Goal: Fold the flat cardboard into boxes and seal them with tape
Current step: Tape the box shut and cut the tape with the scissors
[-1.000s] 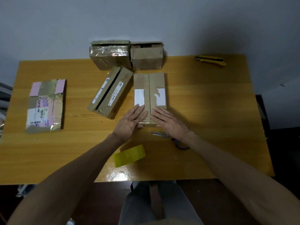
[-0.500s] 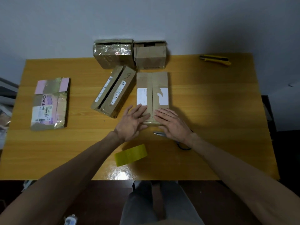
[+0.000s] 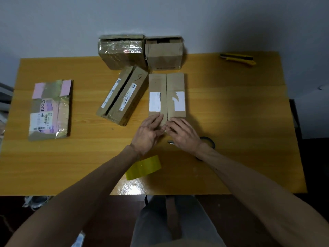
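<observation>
Under left hand (image 3: 147,135), box (image 3: 167,86) near end

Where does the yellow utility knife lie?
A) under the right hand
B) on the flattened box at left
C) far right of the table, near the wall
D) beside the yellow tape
C: the utility knife lies alone near the table's far right edge.

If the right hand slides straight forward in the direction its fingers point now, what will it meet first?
Probably the left hand. The right hand lies on the near end of the cardboard box, pointing forward-left across its seam, where the left fingers rest close by. Depth is unclear.
</observation>
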